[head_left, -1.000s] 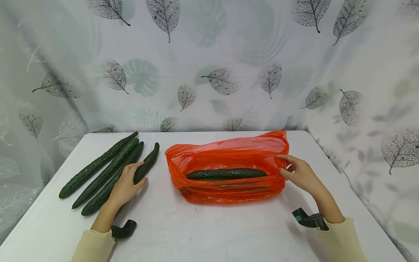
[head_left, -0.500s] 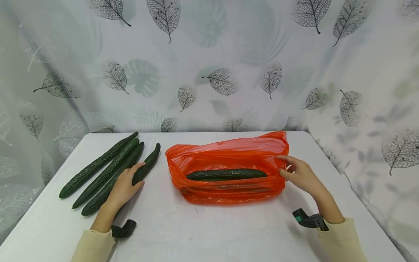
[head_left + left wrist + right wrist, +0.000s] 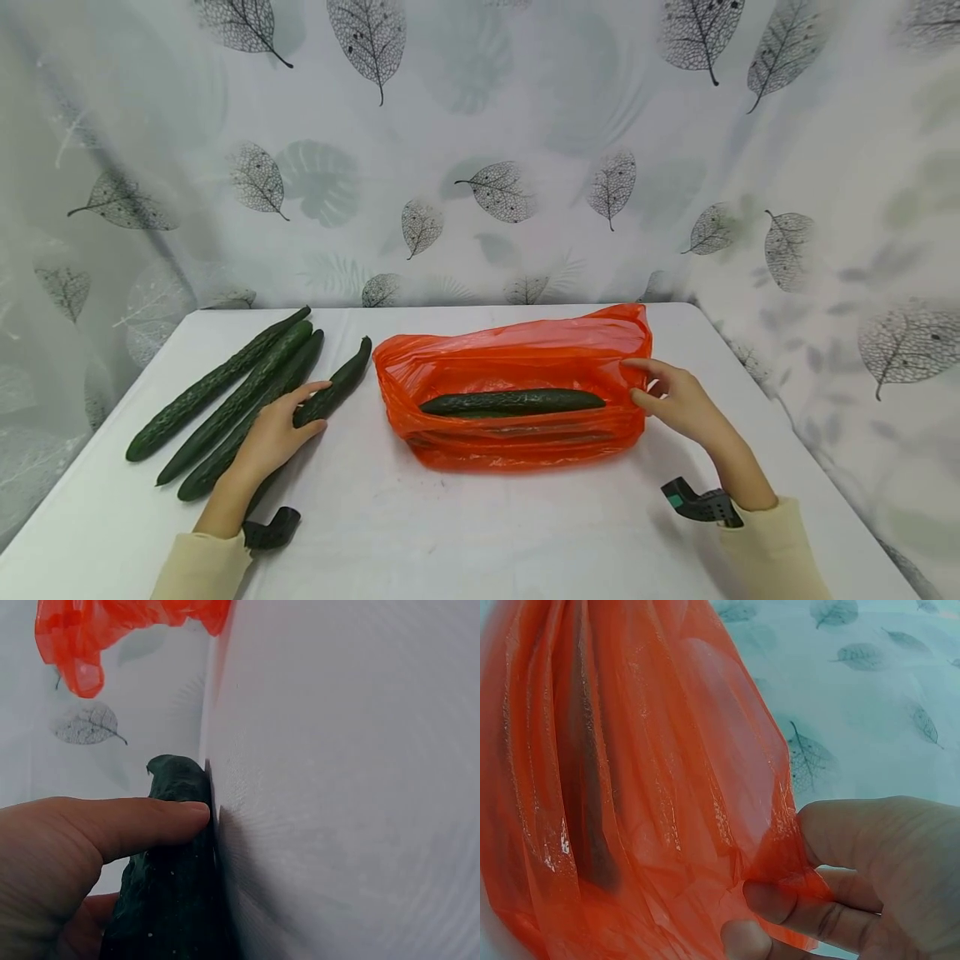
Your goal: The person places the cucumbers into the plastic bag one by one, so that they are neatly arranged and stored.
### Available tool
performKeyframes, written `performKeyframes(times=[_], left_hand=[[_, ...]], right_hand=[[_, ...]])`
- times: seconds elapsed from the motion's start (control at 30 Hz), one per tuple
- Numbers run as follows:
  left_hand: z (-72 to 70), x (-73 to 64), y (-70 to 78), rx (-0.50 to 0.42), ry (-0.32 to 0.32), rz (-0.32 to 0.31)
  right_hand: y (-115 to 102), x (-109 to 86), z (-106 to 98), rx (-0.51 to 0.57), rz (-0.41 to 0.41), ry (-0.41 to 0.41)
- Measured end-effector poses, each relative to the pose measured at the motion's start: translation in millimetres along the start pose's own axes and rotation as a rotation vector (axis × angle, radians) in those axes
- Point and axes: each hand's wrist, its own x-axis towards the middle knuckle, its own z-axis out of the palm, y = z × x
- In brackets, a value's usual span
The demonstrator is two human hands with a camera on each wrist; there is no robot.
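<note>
A: L hand (image 3: 267, 432), got smth?
B: Yep, gripping the rightmost loose cuke (image 3: 341, 387), L side of the white surface (image 3: 450, 533).
A: & R hand (image 3: 678, 404)?
B: Pinches R edge of the red bag (image 3: 517, 346), approx mid-surface. Hands well apart.
A: What's in it?
B: Bagged cuke (image 3: 517, 402) lying crosswise in the opening. 3 other cukes (image 3: 225, 375) lie side by side, L of the gripped one.

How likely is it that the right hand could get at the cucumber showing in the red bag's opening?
Probably yes: the right hand is close, at the side of the red bag, and the cucumber lies uncovered in the opening. It pinches the bag, though, so would likely have to let go first.
</note>
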Motion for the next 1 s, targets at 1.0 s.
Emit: performKeyframes(times=[1.0], left_hand=[[-9.3, -0.8, -1.4, -0.075, -0.014, -0.013]], right_hand=[[2.4, 1.6, 4.9, -0.008, -0.001, -0.016]])
